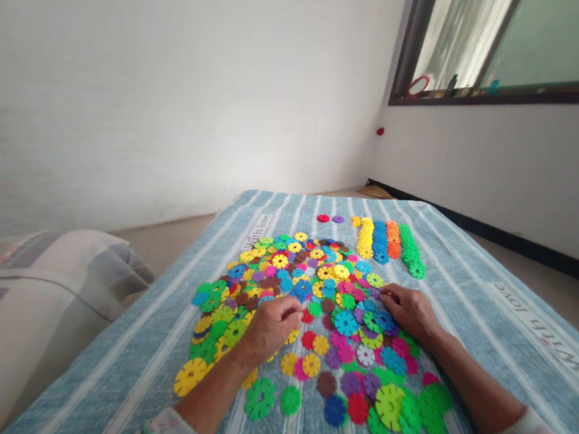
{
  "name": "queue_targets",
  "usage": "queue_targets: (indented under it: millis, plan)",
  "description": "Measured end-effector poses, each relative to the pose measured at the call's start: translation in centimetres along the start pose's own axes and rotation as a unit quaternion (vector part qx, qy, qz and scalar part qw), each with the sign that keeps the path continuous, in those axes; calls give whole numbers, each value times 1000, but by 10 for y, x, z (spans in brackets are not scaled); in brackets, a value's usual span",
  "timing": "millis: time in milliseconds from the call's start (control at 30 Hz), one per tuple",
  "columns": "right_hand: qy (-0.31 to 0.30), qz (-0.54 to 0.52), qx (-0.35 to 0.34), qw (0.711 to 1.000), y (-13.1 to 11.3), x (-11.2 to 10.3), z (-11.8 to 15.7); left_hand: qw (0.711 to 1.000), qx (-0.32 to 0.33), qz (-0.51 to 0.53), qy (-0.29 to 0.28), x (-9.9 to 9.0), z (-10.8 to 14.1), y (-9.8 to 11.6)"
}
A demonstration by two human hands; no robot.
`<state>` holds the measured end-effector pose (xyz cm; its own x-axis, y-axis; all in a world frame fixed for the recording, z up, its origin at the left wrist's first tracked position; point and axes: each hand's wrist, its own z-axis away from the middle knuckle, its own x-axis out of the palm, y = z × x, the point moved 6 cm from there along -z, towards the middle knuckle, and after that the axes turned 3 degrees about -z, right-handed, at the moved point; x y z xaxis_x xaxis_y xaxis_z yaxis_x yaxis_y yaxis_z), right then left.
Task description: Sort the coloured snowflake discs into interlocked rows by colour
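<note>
Many flat notched plastic discs in mixed colours lie in a wide pile on a striped blue cloth (462, 311). My left hand (271, 328) is over the pile's middle, fingers pinched at a red disc (306, 316). At the pile's right side, my right hand (409, 309) has its fingertips together at a purple disc (375, 293). Beyond the pile, overlapping discs form rows by colour: yellow (366, 238), blue (380, 243), orange (392, 240) and green (410, 250). Left of these rows sit a single red disc (323, 218) and a single purple disc (338, 219).
A fabric-covered piece of furniture (62, 306) stands at the left, beside the cloth-covered surface. White walls rise behind. A window (513, 47) at the upper right has a small red-rimmed mirror (419, 86) on its sill.
</note>
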<state>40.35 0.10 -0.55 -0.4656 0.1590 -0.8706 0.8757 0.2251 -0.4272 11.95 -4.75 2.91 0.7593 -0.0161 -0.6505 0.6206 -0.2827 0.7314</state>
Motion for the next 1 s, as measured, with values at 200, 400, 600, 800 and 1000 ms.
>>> queue_targets:
  millis: [200, 400, 600, 800, 1000]
  plan:
    - [4, -1, -9, 1000, 1, 1, -1, 1000, 4, -22, 17, -3, -2, -5]
    - [7, -1, -9, 1000, 0, 1, -2, 998, 17, -51, 34, -6, -3, -10]
    - [9, 4, -5, 1000, -1, 1, -3, 993, 58, -99, 23, -7, -5, -10]
    - [9, 2, -3, 1000, 1, 1, -3, 987, 78, -139, -18, -9, -5, -4]
    - [7, -2, -4, 1000, 1, 1, -3, 977, 69, -191, -70, -10, -3, -7]
